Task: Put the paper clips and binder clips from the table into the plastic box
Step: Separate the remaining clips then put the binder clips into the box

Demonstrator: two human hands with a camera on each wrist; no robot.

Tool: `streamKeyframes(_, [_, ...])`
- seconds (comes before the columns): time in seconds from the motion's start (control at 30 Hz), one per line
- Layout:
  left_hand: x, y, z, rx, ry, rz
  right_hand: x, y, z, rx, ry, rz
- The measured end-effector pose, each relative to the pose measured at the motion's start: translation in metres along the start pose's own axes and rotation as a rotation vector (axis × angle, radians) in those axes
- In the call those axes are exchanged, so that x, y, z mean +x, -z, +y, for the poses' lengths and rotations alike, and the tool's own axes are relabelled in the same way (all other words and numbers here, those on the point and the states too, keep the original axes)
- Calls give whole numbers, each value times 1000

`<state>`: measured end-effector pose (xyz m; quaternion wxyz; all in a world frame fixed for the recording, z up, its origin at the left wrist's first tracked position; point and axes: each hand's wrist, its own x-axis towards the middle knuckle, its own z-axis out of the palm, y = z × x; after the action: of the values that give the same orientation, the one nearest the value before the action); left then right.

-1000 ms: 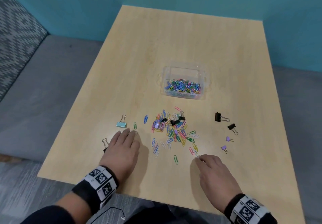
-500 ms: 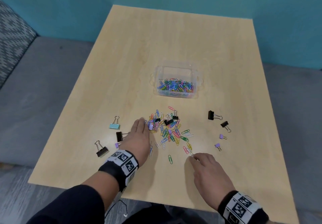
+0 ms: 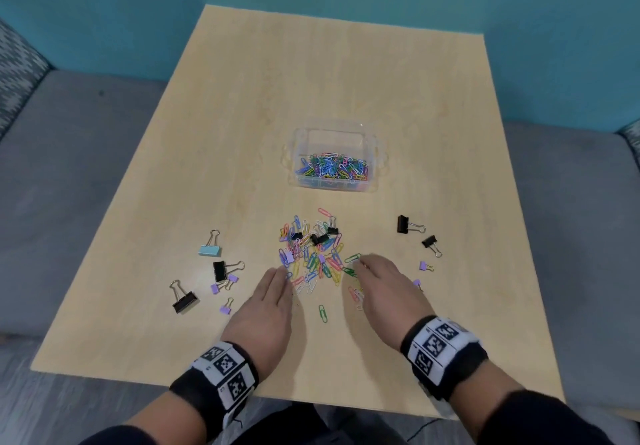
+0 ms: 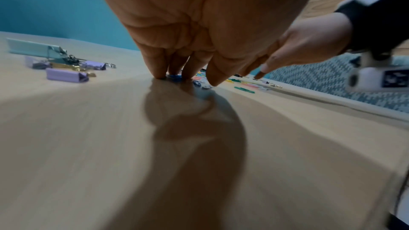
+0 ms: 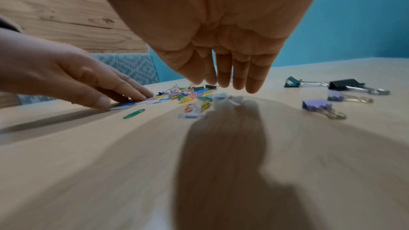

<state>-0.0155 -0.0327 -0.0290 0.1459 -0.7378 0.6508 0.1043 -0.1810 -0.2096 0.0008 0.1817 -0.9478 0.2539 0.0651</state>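
A pile of coloured paper clips [image 3: 311, 252] with a few small black binder clips in it lies in front of the clear plastic box [image 3: 375, 181], which holds many paper clips. My left hand [image 3: 277, 282] lies flat, fingers straight, with its fingertips [image 4: 160, 74] on the table at the pile's near left edge. My right hand [image 3: 367, 266] is flat at the pile's near right edge, and its straight fingers [image 5: 223, 80] hover just above the clips. Neither hand holds anything. One green paper clip [image 3: 322, 313] lies alone between the hands.
Left of the pile lie a light blue binder clip [image 3: 210, 250], two black ones [image 3: 219, 270] and small purple ones [image 3: 232, 278]. To the right are two black binder clips [image 3: 403, 225] and two purple ones [image 3: 423, 265]. The table's front edge [image 3: 311, 401] is under my wrists.
My left hand has slid right from the binder clips to the pile's left edge. My right hand has moved forward from the near side to the pile's right edge.
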Motion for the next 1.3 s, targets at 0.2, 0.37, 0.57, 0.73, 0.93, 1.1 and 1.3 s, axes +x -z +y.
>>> streamKeyframes(0.2, [-5,-6,15,-132,-11,59,9,-18,-4,-113,55,-132])
streamKeyframes(0.37, [-19,8,19,-433,63,205,-28,-17,-13,11,113,-21])
streamKeyframes(0.57, [-17,16,9,-728,334,109,-44,-15,-14,171,-276,-95])
streamKeyframes(0.73, [25,27,20,-692,305,117,5,-22,-33,202,-226,-60])
streamKeyframes(0.93, [46,31,24,-584,221,130,48,-17,-36,201,-220,-50])
streamKeyframes(1.1, [45,21,18,-446,138,174,42,-23,-29,114,-140,-18])
streamKeyframes(1.3, [47,22,15,-430,104,95,37,-20,-26,67,-105,-57])
